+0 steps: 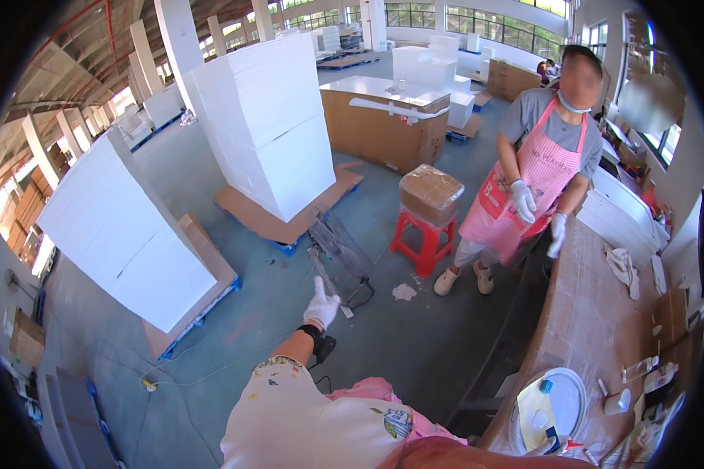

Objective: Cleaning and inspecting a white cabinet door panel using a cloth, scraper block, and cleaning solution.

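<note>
1. One white-gloved left hand [321, 306], at the view's centre, extends its index finger, the others apparently curled, gripping nothing.
2. The right hand is out of view; its state cannot be told.
3. A dark metal frame [342, 248] appears just beyond, at centre.
4. Right of centre, a red plastic stool [425, 247] bears a brown taped carton [430, 194].

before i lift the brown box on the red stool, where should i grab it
Likely best: a two-sided grip low on the left and right walls of the brown box, coming from the camera's side. It is blocky, shows no handle, and sits raised on the red stool.
</note>
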`<state>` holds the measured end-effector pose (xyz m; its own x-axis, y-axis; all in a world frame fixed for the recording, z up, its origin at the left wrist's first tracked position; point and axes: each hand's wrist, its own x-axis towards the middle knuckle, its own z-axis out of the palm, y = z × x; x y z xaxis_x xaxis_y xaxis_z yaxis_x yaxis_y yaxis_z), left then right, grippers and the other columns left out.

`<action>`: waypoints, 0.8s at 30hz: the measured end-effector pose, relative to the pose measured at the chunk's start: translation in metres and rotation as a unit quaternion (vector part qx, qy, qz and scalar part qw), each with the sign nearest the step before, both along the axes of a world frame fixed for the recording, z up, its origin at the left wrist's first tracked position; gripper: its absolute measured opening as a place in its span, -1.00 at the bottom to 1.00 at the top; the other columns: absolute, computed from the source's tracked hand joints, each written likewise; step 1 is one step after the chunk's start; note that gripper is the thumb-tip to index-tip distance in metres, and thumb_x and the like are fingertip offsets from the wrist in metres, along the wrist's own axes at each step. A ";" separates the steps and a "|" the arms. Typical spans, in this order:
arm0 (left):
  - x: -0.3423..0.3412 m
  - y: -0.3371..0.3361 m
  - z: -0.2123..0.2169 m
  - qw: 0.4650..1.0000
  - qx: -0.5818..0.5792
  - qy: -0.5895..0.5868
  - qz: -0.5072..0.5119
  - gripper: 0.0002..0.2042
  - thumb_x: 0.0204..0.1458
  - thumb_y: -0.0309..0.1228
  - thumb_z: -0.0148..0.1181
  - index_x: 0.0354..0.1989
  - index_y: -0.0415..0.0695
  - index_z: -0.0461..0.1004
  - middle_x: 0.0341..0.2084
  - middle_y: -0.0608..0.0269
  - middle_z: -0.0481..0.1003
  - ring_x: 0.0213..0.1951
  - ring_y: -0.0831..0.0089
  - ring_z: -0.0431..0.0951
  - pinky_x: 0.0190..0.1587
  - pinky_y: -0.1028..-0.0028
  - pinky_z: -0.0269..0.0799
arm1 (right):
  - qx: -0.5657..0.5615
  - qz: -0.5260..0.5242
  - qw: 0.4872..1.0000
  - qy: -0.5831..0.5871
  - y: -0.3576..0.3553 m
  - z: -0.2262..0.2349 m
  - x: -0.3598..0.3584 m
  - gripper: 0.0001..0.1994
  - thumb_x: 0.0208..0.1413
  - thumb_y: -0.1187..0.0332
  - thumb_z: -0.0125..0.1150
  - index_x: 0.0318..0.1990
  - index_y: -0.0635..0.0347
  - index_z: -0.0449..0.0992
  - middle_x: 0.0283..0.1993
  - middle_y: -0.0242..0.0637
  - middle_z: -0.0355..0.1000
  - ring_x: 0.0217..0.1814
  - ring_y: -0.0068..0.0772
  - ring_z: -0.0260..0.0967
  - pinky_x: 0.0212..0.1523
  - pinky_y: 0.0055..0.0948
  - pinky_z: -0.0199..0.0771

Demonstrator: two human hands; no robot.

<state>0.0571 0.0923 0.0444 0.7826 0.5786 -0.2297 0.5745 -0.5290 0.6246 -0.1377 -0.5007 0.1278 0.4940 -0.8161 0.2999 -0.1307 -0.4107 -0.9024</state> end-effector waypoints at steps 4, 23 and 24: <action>0.020 0.027 0.010 0.996 0.003 -0.041 0.080 -0.12 0.09 -0.10 0.03 0.50 0.03 -0.36 -0.09 -0.25 0.54 -0.06 -0.12 0.56 0.05 0.03 0.40 | -0.012 -0.009 0.997 -0.076 -0.036 -0.049 -0.003 -0.53 0.32 0.31 -0.02 0.24 0.51 0.19 0.12 0.15 0.32 0.12 -0.02 0.33 0.23 -0.18 0.35; -0.050 0.039 -0.073 0.986 0.024 0.138 -0.088 -0.45 0.09 -0.04 0.01 0.22 -0.07 0.38 0.13 -0.08 0.46 0.17 -0.01 0.45 0.21 0.14 0.34 | 0.008 -0.033 0.999 0.029 0.010 0.016 0.007 -0.47 0.36 0.20 -0.02 0.28 0.50 0.20 0.19 0.13 0.32 0.18 -0.04 0.32 0.28 -0.17 0.28; -0.049 0.041 -0.069 0.992 0.029 0.097 -0.071 -0.40 0.08 -0.06 0.01 0.30 -0.05 0.30 0.16 -0.10 0.43 0.19 -0.01 0.45 0.24 0.14 0.32 | 0.024 -0.032 0.999 0.003 0.013 0.019 0.010 -0.45 0.36 0.19 -0.01 0.30 0.50 0.19 0.19 0.12 0.32 0.18 -0.05 0.32 0.27 -0.17 0.29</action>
